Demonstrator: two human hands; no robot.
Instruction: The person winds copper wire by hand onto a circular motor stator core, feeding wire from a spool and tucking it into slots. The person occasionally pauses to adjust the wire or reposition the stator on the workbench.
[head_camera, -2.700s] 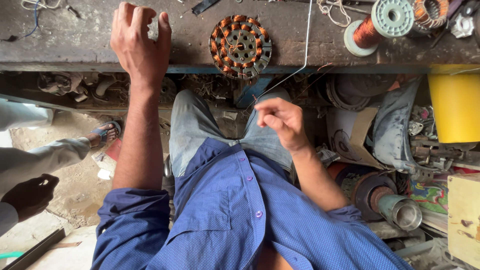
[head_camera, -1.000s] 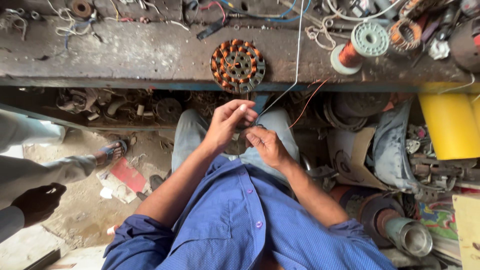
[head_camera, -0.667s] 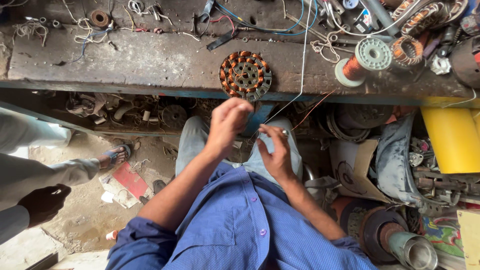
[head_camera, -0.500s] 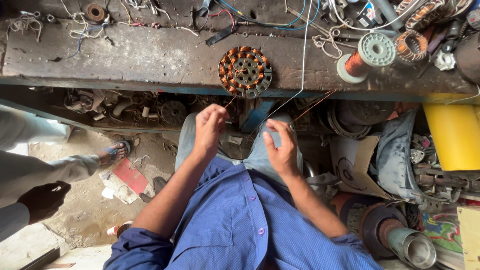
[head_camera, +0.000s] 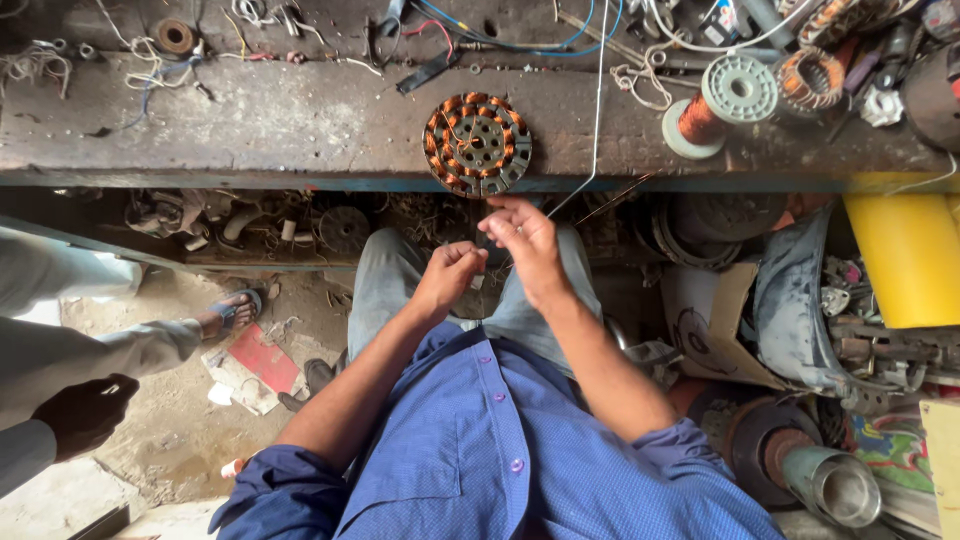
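Pinching a thin wire (head_camera: 596, 120) between thumb and fingertips, the right hand (head_camera: 525, 240) sits just below the front edge of the table (head_camera: 300, 130), over the person's lap. The left hand (head_camera: 452, 275) is curled close beside it, its fingers bunched together near the right hand's; whether it also grips the wire cannot be told. The wire is pale, fine and taut, and its long axis runs almost straight up the view: from the hands it slants to the table edge, then crosses the table top toward the clutter at the back.

Just left of that line, a round stator (head_camera: 477, 145) lies flat on the table near the front edge. It is a dark metal disc with holes in its hub, ringed by glossy copper-coloured coils.

The table is a rough, grey, stained slab, scarred and dusty. To the right stands a pale green plastic spool (head_camera: 720, 105) wound with copper wire, lying tilted on its flange. Loose cables and small metal parts litter the back of the table.

The person wears a blue buttoned shirt (head_camera: 490, 450) with rolled sleeves and grey trousers. At the left, another person's sandalled foot (head_camera: 228, 315) rests on the sandy floor.
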